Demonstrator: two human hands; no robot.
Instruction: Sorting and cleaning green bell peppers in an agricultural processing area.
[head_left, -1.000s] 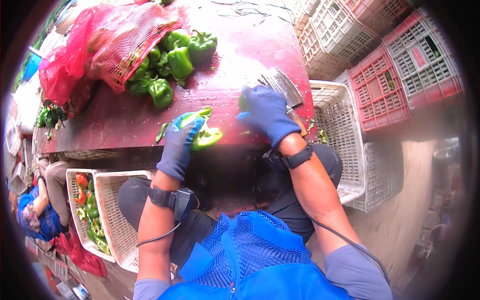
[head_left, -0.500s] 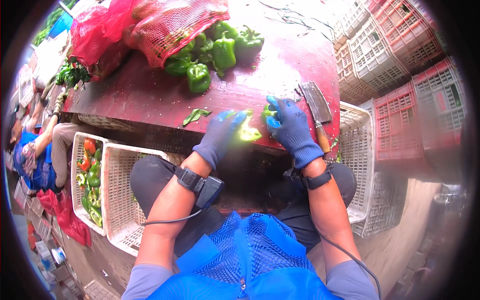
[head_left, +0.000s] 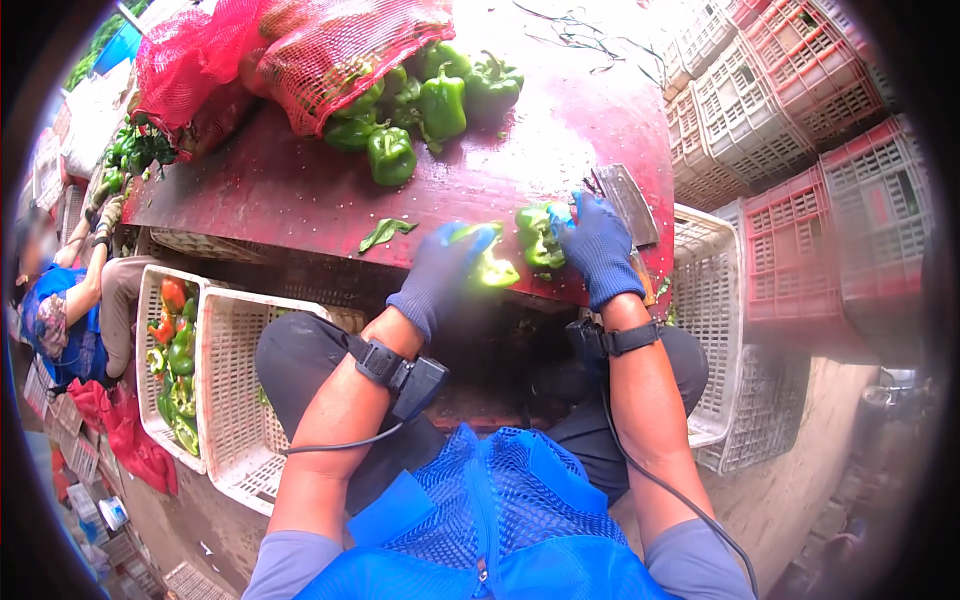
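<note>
Both of my hands wear blue gloves and are held above the near edge of the red table (head_left: 300, 205). My left hand (head_left: 440, 272) is closed on a cut piece of green bell pepper (head_left: 494, 266), its pale inner side showing. In my right hand (head_left: 597, 245) is another green bell pepper half (head_left: 538, 236), pinched at its right side, with the hollow inside facing left. A cleaver (head_left: 628, 205) lies just right of my right hand, which covers part of it. Whole green bell peppers (head_left: 443, 105) are heaped at the mouth of a red mesh sack (head_left: 335, 55).
A torn green leaf (head_left: 386, 234) lies left of my hands. White crates stand by my knees: one at left (head_left: 245, 390), one at right (head_left: 705, 330), and another holding peppers (head_left: 182, 350) farther left. Stacked crates (head_left: 790, 200) rise at right. A co-worker (head_left: 70, 310) sits at far left.
My right hand has moved slightly right and turned, bringing the pepper half into fuller view, apart from the left-hand piece. My left hand stays nearly in place.
</note>
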